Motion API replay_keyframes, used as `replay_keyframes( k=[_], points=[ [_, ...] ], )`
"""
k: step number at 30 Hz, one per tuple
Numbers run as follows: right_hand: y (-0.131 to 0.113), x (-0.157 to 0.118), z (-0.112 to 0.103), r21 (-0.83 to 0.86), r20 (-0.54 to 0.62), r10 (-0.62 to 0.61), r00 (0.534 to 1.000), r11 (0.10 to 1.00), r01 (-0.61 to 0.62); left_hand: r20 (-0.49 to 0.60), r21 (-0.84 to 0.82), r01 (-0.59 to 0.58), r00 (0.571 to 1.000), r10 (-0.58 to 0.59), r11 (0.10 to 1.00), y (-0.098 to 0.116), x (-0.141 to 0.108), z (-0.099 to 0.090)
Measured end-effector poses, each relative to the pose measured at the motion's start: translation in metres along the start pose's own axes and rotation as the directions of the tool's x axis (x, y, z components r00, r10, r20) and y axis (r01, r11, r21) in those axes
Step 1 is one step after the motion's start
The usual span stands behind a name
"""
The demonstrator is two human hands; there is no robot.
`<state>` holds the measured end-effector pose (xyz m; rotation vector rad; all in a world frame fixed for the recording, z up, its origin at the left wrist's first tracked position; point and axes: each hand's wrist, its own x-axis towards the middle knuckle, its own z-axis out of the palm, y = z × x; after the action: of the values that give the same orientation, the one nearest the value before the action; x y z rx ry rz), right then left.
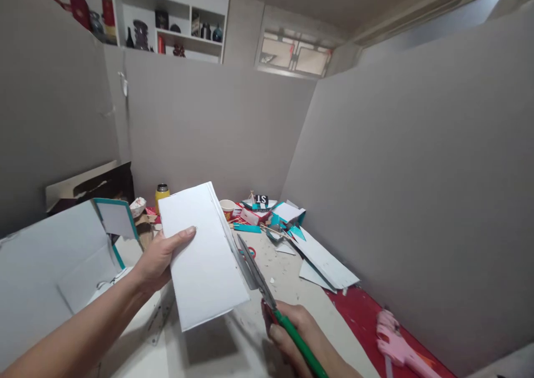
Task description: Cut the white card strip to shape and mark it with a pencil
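Observation:
My left hand [161, 258] is closed on a folded white cardboard piece [204, 267], its thumb lying flat on the front face and the other fingers hidden behind. The piece is held up, tilted, above the table. My right hand [292, 333] is wrapped round the handles of green-handled scissors [261, 280]. Their blades are parted and point up and away, close beside the right edge of the cardboard. Whether the blades touch that edge I cannot tell.
A large white cardboard box [50, 267] stands at the left. A yellow bottle [162, 195], a paper cup [227, 208] and teal and white scraps lie at the back. Long white strips [327, 258] and a pink glue gun [394, 339] are on the right, beside grey partitions [409, 172].

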<state>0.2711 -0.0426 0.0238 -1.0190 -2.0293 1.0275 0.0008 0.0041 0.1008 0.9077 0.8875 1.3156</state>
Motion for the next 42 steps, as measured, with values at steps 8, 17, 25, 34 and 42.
replay_keyframes(
  k=[8, 17, 25, 34, 42],
  points=[
    [-0.006, 0.006, -0.002, -0.02, -0.077, -0.038, 0.996, 0.999, 0.037, 0.081, 0.068, -0.024, 0.997, 0.018, 0.997, 0.01, -0.007, -0.003],
    [-0.013, -0.002, 0.001, 0.093, -0.009, 0.045, 0.999, 0.995, -0.044, 0.126, 0.197, -0.064, 0.991, 0.039, 0.978, 0.016, -0.015, -0.005],
    [-0.023, 0.0, 0.003, 0.149, 0.129, -0.004, 0.992, 0.989, -0.015, 0.023, 0.217, -0.053, 0.999, 0.049, 0.975, 0.016, -0.024, 0.008],
    [-0.023, -0.001, 0.006, 0.163, 0.128, -0.036, 0.991, 0.986, 0.015, 0.015, 0.192, 0.022, 1.0, -0.026, 0.981, 0.022, -0.026, 0.012],
    [-0.014, 0.001, 0.016, 0.307, 0.121, 0.004, 0.993, 0.951, -0.041, -0.013, 0.226, -0.019, 1.0, 0.022, 0.974, 0.016, -0.027, 0.015]
  ],
)
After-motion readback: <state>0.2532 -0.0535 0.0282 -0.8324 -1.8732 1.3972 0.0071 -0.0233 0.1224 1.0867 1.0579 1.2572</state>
